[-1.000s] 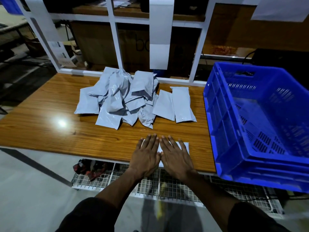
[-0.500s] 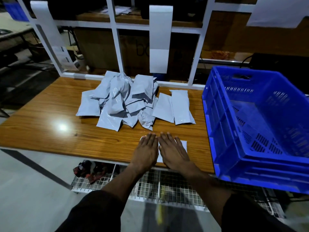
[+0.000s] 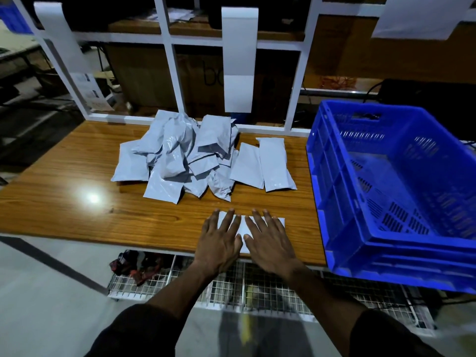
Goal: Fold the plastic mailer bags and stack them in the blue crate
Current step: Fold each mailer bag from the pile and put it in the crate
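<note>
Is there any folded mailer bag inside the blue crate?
No, the blue crate shows only its bare perforated floor.

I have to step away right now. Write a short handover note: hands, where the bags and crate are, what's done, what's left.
Left hand and right hand: both flat, fingers straight, pressing one mailer bag at the table's near edge.
Unfolded bags: heaped mid-table, two lying flat at the heap's right.
Blue crate: at the table's right end; no bags visible inside.
Done: one bag being flattened.
Left: finish it, crate it, then fold the heap.
</note>
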Motion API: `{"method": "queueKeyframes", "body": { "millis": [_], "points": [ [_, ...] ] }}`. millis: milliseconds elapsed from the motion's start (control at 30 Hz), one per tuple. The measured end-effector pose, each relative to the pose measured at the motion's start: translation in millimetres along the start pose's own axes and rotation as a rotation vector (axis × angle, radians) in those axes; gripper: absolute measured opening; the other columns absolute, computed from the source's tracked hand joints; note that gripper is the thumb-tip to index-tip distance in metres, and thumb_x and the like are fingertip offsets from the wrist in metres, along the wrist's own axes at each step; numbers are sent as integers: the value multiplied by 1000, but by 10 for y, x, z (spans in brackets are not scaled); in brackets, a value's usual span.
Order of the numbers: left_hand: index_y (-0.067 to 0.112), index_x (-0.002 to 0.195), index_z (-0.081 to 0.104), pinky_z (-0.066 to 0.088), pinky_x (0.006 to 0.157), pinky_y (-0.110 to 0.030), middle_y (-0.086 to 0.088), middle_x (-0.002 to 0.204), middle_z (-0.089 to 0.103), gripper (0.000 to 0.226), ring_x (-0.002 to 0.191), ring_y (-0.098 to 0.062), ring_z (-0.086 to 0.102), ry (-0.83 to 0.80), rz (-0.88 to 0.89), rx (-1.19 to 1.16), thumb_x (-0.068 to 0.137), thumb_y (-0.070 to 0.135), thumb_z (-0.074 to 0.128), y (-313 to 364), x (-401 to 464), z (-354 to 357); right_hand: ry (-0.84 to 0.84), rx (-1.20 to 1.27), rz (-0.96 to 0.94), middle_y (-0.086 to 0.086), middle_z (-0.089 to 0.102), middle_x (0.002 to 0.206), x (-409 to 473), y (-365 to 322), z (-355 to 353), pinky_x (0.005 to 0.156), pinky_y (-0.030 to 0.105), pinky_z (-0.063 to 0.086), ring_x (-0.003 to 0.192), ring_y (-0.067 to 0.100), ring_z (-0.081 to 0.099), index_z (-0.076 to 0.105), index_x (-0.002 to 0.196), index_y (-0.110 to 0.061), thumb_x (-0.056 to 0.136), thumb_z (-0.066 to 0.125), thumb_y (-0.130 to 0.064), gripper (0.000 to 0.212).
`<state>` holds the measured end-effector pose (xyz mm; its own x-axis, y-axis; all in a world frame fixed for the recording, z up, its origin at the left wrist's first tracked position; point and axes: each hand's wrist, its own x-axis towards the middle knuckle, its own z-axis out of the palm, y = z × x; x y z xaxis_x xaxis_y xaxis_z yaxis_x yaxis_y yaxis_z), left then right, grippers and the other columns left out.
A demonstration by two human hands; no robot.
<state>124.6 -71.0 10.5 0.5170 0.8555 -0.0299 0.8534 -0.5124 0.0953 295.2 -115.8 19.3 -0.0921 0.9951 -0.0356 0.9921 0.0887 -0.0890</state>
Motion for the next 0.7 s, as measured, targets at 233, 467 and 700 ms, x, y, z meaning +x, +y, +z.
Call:
{"method": "queueKeyframes", "body": {
  "millis": [233, 467, 700],
  "points": [
    [18, 164, 6, -5, 123, -39, -7, 171, -4, 85, 157, -24, -6, 16, 2, -44, 93, 64, -3, -100, -46, 18, -9, 57, 89, 6, -15, 167, -225, 185, 30, 124, 40, -10, 152, 22, -20, 1, 161, -23, 90, -11, -69, 86],
    [18, 163, 5, -4, 125, -41, -6, 171, -5, 87, 157, -22, -8, 8, 15, -46, 91, 65, -6, -131, -23, 22, -98, 60, 1, 4, -26, 164, -272, 247, -29, 122, 47, -13, 148, 22, -31, -7, 160, -23, 92, 3, -74, 86],
    [13, 163, 2, -10, 125, -42, -8, 169, -8, 92, 156, -24, -14, -11, 74, -52, 93, 72, -5, -267, 29, 46, 18, 125, -122, -3, 9, 168, -393, 220, 26, 124, 51, 2, 155, 18, -7, 31, 155, -27, 100, 19, -59, 65]
  ]
}}
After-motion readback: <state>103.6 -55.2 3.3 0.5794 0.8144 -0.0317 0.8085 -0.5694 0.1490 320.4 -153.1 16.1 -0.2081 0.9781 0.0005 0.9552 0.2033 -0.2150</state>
